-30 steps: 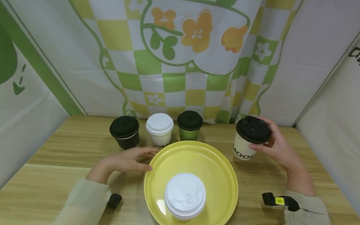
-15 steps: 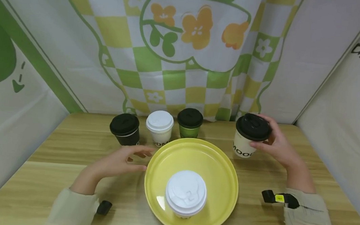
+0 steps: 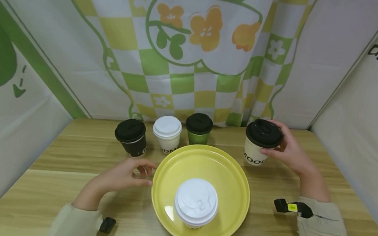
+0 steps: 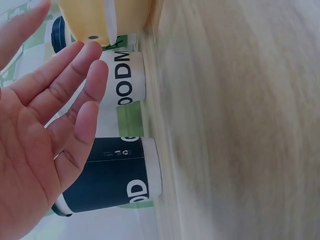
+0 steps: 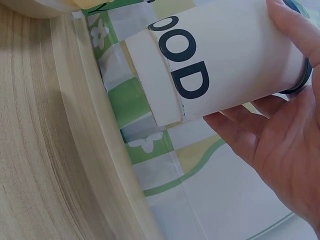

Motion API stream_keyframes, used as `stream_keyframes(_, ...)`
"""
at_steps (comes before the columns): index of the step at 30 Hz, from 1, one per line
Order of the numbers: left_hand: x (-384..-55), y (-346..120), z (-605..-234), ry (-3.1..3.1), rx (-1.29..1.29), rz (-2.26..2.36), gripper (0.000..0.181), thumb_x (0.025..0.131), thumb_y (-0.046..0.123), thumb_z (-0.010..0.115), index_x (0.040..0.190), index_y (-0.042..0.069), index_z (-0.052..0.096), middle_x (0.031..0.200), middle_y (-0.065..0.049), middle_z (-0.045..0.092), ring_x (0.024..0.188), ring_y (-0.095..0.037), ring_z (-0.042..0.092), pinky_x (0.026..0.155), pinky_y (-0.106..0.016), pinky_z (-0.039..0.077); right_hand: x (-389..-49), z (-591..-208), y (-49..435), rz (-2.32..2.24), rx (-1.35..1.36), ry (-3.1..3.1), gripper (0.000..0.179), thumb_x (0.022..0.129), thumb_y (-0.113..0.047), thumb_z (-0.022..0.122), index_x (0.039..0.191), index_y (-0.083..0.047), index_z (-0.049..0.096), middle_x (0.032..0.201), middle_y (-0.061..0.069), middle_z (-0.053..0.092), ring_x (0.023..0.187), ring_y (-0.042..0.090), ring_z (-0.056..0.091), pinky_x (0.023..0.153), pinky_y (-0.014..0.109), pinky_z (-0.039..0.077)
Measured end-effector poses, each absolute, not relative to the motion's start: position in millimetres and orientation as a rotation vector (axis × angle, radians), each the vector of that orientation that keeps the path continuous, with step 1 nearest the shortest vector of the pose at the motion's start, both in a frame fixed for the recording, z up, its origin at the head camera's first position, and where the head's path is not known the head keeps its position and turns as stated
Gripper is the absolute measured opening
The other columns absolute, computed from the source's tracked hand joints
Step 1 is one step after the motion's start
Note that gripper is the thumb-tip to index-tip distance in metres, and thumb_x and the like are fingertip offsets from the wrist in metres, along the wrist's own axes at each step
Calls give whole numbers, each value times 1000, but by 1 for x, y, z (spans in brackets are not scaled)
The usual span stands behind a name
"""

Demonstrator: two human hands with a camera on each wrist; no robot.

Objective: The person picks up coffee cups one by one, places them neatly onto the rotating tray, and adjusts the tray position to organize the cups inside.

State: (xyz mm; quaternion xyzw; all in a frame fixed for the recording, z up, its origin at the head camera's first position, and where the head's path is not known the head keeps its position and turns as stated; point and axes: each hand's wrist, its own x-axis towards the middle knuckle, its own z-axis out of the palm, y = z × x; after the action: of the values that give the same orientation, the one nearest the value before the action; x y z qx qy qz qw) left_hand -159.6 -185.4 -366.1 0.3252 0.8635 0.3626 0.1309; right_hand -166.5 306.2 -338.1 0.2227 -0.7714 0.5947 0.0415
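My right hand [image 3: 291, 152] grips a cream paper coffee cup [image 3: 254, 152] with a black lid from its right side, thumb in front. In the right wrist view curtain shows between the base of this cup [image 5: 225, 65] and the table, so it is held up, slightly tilted. My left hand [image 3: 121, 177] holds nothing; its fingers are spread and loosely bent, tips right beside the left rim of a round yellow tray [image 3: 230, 177]. On the tray stands a cup with a white lid [image 3: 196, 200]. In the left wrist view the palm [image 4: 30, 135] faces the camera.
Along the back of the wooden table [image 3: 62, 154] stand a black cup [image 3: 131, 138] with black lid, a cream cup [image 3: 167, 134] with white lid, and a green cup [image 3: 199, 129] with black lid. A patterned curtain [image 3: 194, 86] hangs behind them.
My left hand has drawn back leftward from the tray's rim, and its fingers have come a little nearer to me. The right hand and its cup have barely shifted.
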Motion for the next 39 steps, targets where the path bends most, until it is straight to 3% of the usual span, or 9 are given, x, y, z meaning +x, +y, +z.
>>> stream_keyframes(18, -171, -182, -372, 2445, 947, 1101, 42, 87, 25, 77, 123, 5, 65, 98, -7, 66, 89, -18, 63, 72, -26, 55, -166, -338, 309, 1802, 674, -2375, 85, 83, 14, 68, 153, -15, 29, 144, -13, 44, 120, -1, 55, 85, 19, 53)
stream_keyframes(25, -176, -181, -372, 2413, 960, 1110, 41, 89, 21, 75, 124, 4, 63, 98, -6, 66, 87, -10, 61, 71, -27, 56, -168, -337, 310, 1775, 642, -2415, 86, 84, 11, 70, 154, -16, 27, 143, -13, 45, 121, -2, 54, 87, 19, 52)
stream_keyframes(39, -187, -179, -375, 2323, 976, 1197, 40, 90, 11, 71, 127, -2, 61, 101, -12, 67, 89, -10, 63, 76, -29, 59, -166, -336, 310, 1787, 660, -2385, 86, 83, 13, 69, 153, -16, 28, 144, -12, 45, 120, 0, 55, 86, 20, 53)
